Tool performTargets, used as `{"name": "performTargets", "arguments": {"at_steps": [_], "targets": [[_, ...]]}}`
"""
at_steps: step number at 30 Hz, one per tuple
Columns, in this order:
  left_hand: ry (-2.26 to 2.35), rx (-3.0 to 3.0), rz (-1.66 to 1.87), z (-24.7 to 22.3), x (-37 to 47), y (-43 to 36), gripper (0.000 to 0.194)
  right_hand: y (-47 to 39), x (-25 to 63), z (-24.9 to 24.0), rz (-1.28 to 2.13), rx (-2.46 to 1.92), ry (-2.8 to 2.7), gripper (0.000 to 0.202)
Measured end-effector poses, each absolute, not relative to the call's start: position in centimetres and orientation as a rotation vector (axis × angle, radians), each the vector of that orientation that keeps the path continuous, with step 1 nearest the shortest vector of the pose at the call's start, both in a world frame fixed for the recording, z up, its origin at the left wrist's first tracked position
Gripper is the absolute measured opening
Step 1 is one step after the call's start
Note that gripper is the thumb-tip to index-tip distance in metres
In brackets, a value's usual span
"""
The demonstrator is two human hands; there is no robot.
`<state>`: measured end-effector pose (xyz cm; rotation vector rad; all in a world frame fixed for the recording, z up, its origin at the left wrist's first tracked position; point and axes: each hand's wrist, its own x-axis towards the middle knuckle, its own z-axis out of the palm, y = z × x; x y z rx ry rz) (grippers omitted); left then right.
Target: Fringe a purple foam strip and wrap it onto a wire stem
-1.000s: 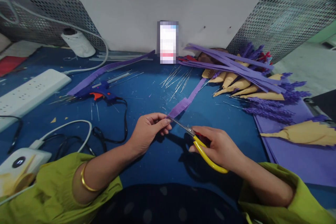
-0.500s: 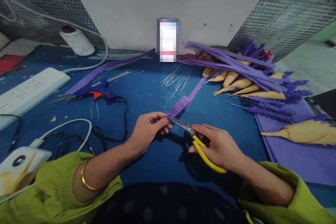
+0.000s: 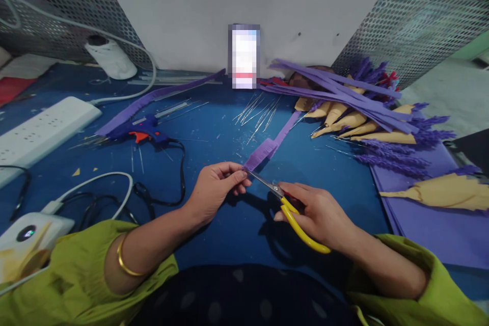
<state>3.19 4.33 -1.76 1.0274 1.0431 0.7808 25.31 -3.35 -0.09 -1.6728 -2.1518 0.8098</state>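
Between the thumb and fingers of my left hand (image 3: 219, 188) is the near end of a purple paper strip (image 3: 263, 153). Fine cuts fringe part of the strip, and its far end runs back toward the bundles at the right. My right hand (image 3: 319, 211) is closed around the yellow handles of a pair of scissors (image 3: 275, 188). Their blades reach left to the pinched end of the strip, close to my left fingertips. Whether the tips are touching the paper is hard to make out.
A blue glue gun (image 3: 147, 130) with a black cord lies left, near a white power strip (image 3: 49, 125). Thin wires (image 3: 255, 112) lie mid-table. Purple strips (image 3: 336, 94) cover paper-wrapped lavender stems at right, beside purple sheets (image 3: 439, 234). A phone (image 3: 244, 56) leans at the back.
Hardly anything differs. Both hands, the strip and the scissors keep almost the same place, with the view shifted very slightly.
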Motion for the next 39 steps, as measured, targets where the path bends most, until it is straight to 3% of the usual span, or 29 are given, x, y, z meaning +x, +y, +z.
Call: {"name": "performTargets", "arguments": {"at_steps": [39], "targets": [[1.005,0.997,0.807,-1.85,3.11,4.3,0.014,-2.84,25.43,0.49,1.0,-1.622,-2.072,0.038]]}}
